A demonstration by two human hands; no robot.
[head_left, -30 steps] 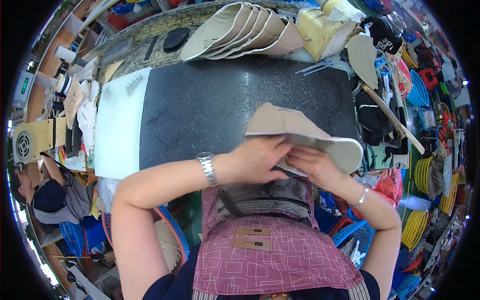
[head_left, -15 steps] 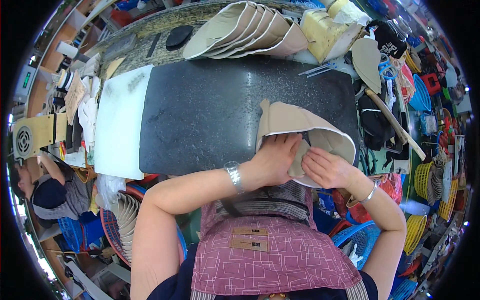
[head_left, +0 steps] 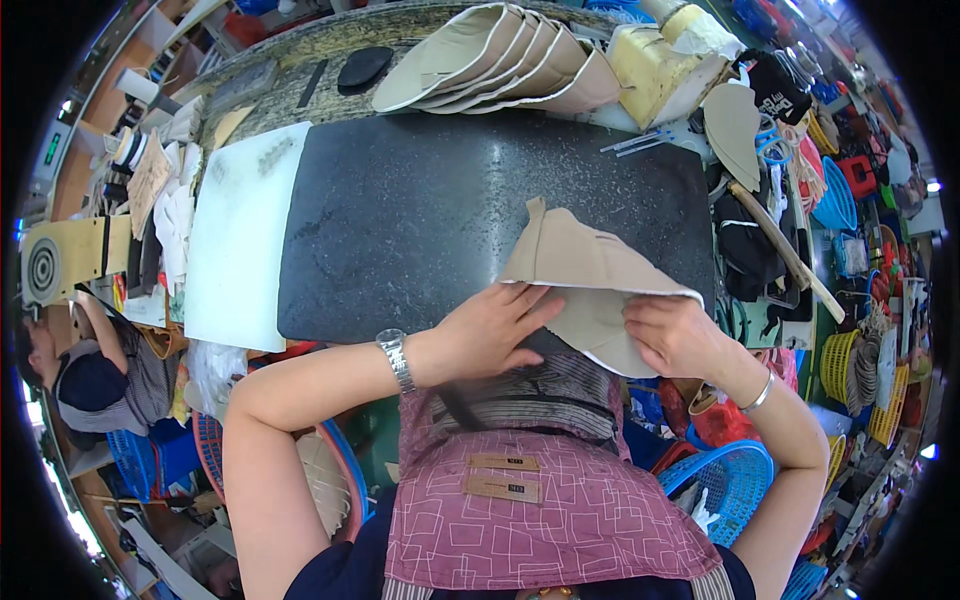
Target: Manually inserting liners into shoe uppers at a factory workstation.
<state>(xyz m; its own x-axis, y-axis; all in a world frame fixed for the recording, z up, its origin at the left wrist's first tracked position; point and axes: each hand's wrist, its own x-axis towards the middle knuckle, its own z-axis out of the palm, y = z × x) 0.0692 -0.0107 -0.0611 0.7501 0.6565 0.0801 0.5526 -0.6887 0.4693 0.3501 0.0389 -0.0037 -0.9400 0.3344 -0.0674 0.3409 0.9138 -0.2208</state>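
Note:
A beige curved piece with a white edge, shaped like a shoe upper (head_left: 590, 252), stands tilted over the near right part of the black work board (head_left: 400, 220), its hollow side toward me. My right hand (head_left: 682, 336) grips its right end, fingers bent around the rim and partly hidden inside. At the left end of the rim is my left hand (head_left: 482, 336), fingers stretched and thumb spread apart, the fingertips touching the edge. Behind the board lie several nested beige pieces (head_left: 480, 62) of the same kind.
A white board (head_left: 245, 240) adjoins the black one on the left. Thin metal rods (head_left: 637, 143), a yellowish block (head_left: 650, 75), flat beige cutouts (head_left: 732, 135) and a wooden handle (head_left: 785, 250) lie right. A blue basket (head_left: 725, 485) stands below. Another person (head_left: 110, 375) is far left.
My left hand has come out of the hollow, moving left and toward me with its fingers spreading. The piece's opening has flattened, and my right hand has shifted slightly right.

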